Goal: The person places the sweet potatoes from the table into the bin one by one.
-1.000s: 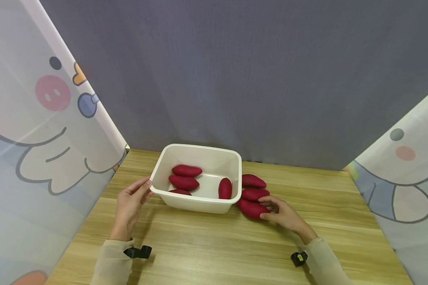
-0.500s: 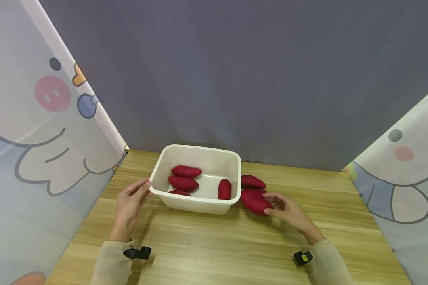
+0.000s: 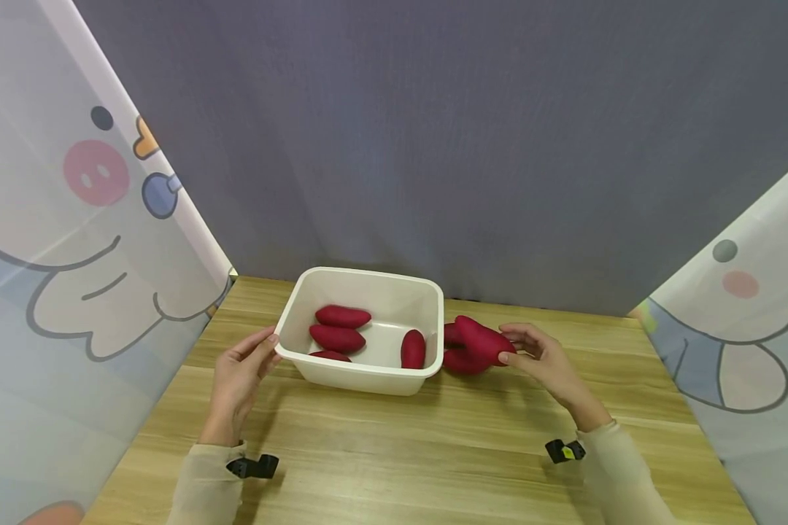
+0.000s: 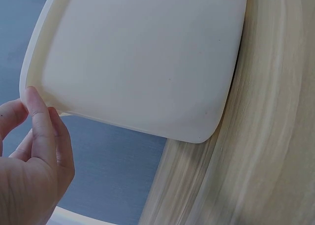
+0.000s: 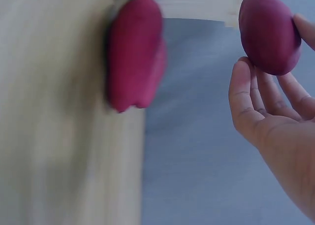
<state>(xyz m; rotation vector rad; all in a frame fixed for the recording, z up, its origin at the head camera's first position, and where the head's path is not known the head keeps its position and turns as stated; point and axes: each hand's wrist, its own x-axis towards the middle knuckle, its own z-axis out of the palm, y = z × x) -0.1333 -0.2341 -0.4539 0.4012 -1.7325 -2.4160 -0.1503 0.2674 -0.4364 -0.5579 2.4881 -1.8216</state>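
My left hand (image 3: 239,379) pinches the near left corner of the rim of a white plastic tub (image 3: 357,378); the left wrist view shows thumb and fingers at that rim. In my right hand (image 3: 551,368) is a dark red sweet potato (image 3: 482,341), gripped by one end and raised off the table, as the right wrist view (image 5: 269,33) also shows. Beneath it, beside the tub's right wall, lie two more sweet potatoes (image 3: 462,362), partly covered by the held one. Several sweet potatoes (image 3: 338,337) rest inside the tub, one partly hidden by the front wall.
The tub stands on a wood-grain table (image 3: 381,452) towards its back edge. Behind rises a grey cloth backdrop (image 3: 394,146). Cartoon-printed curtains (image 3: 59,292) close off the left and right sides. A small black camera (image 3: 252,467) is strapped to each wrist.
My right hand has lifted the nearest sweet potato off the table and moved it up and slightly away, over the other two. The left hand and tub have stayed put.
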